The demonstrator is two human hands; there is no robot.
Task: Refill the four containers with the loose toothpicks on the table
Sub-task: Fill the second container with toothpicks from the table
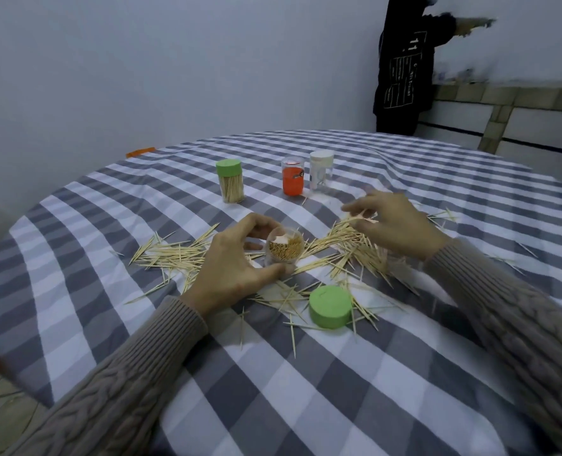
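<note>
Currently the left hand (237,268) is curling its fingers round the open clear container (284,250), partly filled, standing mid-table. The right hand (401,223) is pinching a few loose toothpicks (348,245) above the heap just beside it. Judged light, stiff, sharp-tipped and inclined to scatter; best gathered parallel and gripped mid-length.

Loose toothpicks (345,245) lay scattered mid-counter. Open clear container (284,250), approx half full, stood upright among them; its green lid (330,306) lay nearby. Capped green container (229,181), full, w/ orange container (293,176) & white container (320,171) stood behind.
</note>
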